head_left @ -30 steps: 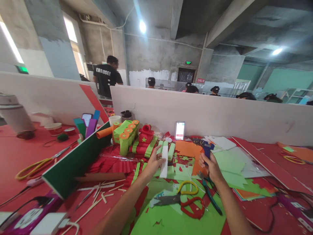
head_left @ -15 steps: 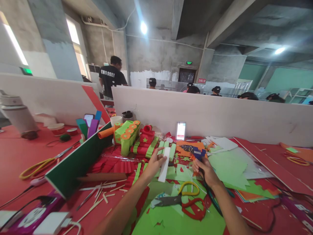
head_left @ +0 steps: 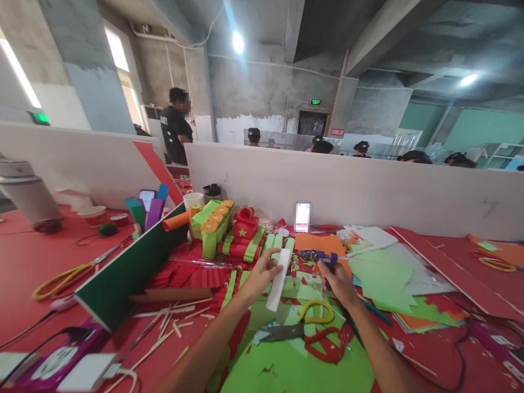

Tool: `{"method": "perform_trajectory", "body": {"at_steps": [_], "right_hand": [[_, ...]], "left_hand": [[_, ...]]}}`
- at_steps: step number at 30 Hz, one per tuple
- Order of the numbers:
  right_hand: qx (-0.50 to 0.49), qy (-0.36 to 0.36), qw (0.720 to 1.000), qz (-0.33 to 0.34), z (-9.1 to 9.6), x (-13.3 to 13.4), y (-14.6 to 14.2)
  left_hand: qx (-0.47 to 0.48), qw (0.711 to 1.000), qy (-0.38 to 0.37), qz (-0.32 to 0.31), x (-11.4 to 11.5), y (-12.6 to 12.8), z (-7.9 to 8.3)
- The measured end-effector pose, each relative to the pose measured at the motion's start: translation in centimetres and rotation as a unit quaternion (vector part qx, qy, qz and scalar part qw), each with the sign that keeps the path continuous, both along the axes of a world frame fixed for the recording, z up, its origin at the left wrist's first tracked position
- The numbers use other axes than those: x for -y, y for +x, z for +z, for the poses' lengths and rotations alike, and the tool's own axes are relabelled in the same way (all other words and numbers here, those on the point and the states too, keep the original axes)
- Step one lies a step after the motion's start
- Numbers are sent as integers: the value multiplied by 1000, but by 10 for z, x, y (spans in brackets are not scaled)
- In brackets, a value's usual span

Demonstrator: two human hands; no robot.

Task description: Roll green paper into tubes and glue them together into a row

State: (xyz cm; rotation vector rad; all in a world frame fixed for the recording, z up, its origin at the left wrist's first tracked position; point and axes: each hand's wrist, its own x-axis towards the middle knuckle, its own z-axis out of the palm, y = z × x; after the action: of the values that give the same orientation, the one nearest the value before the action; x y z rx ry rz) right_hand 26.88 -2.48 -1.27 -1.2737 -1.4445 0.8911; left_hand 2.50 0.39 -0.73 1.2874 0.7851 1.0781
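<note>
A white paper strip [head_left: 278, 284] is pinched in my left hand [head_left: 264, 274], its long side slanting down toward me. My right hand [head_left: 336, 281] grips a blue glue gun [head_left: 327, 257], whose nozzle points left at the strip's upper end with a small gap between them. Pale green paper rolls [head_left: 278, 242] lie just behind the strip. Below both hands, scissors [head_left: 303, 331] with one yellow and one red handle rest on green paper [head_left: 303, 368].
Red, green and orange paper models [head_left: 210, 221] stand at back left beside a green board [head_left: 126, 273]. Paper sheets [head_left: 380, 284] pile up on the right. A phone [head_left: 303, 216] leans on the white partition [head_left: 368, 191]. Beyond it stands a person in black [head_left: 175, 128].
My right hand has brought the glue gun left, closer to the white strip, and its nozzle is now more level. The strip has tilted slightly. The person behind has turned.
</note>
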Motion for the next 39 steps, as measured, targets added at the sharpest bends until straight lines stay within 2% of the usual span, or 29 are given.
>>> {"method": "perform_trajectory", "body": {"at_steps": [10,28,39], "right_hand": [[62,25,996,-64,6,4,-5],[130,37,987,-89,9,6,-6],[126,31,989,-65,6,4,-2]], "left_hand": [[-3,1000,9,3,2,0,2],[1,1000,4,6,5,2,7],[-9,1000,2,13,7,0,10]]}}
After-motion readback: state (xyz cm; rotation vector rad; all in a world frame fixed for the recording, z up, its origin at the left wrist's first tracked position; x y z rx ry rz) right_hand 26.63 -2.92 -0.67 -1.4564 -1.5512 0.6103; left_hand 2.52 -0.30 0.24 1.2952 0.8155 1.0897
